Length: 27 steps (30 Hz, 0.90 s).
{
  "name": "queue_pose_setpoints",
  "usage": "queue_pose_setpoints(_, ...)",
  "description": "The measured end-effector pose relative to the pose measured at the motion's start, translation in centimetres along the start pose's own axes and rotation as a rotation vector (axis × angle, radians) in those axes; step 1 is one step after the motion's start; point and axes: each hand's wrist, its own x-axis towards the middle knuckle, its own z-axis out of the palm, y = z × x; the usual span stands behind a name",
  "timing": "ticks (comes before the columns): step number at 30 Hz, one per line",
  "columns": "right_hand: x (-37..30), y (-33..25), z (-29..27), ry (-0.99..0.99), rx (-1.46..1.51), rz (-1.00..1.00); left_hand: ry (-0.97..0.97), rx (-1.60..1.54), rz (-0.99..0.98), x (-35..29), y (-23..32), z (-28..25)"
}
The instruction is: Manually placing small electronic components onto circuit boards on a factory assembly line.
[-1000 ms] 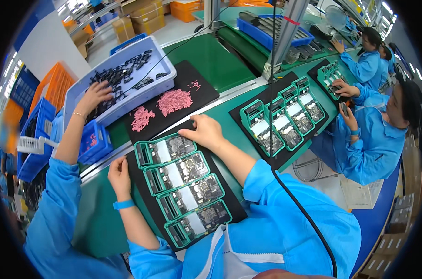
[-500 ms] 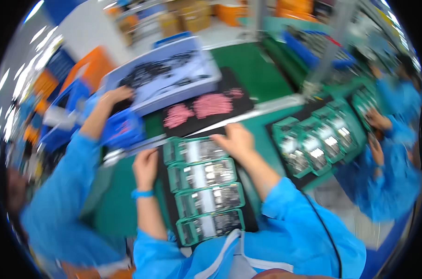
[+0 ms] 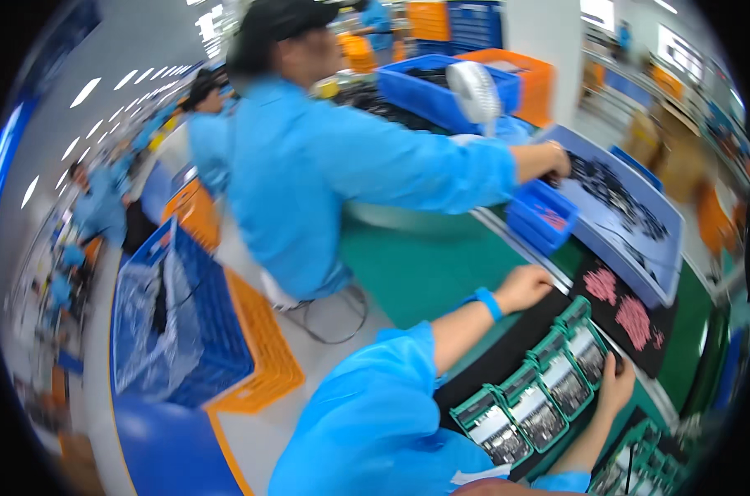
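Note:
Several green fixtures (image 3: 484,398) stand in a row on a black mat (image 3: 474,369). Each holds a circuit board (image 3: 537,413) with silvery parts and a white strip. My left hand (image 3: 525,288), with a blue band at its wrist, hovers by the far end of the row. Its fingers are curled closed, and whatever they hold is hidden. At the right side of the far fixture is my right hand (image 3: 615,387), thumb and fingers bent together. Something small and dark shows at its fingertips, too blurred to name.
A co-worker (image 3: 300,182) at the left reaches into a pale blue bin (image 3: 631,223) of black parts. Before it stand a small blue bin (image 3: 543,219) and pink pieces (image 3: 634,322) on a black mat. More green fixtures (image 3: 640,463) lie lower right; a lined blue crate (image 3: 226,322) stands left.
The view has swung left, bringing the co-worker and crates into sight. My left hand remains near the row's far left corner, my right near its far right.

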Motion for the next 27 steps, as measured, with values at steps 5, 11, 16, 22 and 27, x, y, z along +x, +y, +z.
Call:
queue_pose_setpoints(5,1.2,2.3,0.7,-0.022,0.04,-0.133,0.078,-0.037,0.014,0.6,-0.5,1.1)
queue_pose_setpoints(11,-2.1,-7.9,-4.3,-0.177,-0.138,-0.029,0.126,-0.083,-0.039,0.7,-1.0,2.4)
queue_pose_setpoints(16,-2.2,-8.3,-4.1,-0.11,-0.065,-0.127,0.148,-0.061,-0.072,0.9,-0.5,2.2)
queue_pose_setpoints(22,-1.4,-6.4,-3.4,-0.088,0.055,-0.066,0.156,-0.01,-0.119,1.1,-0.3,2.8)
queue_pose_setpoints(27,-0.8,-3.8,-2.2,0.0,0.219,0.021,0.131,-0.018,-0.137,1.1,-0.6,2.9)
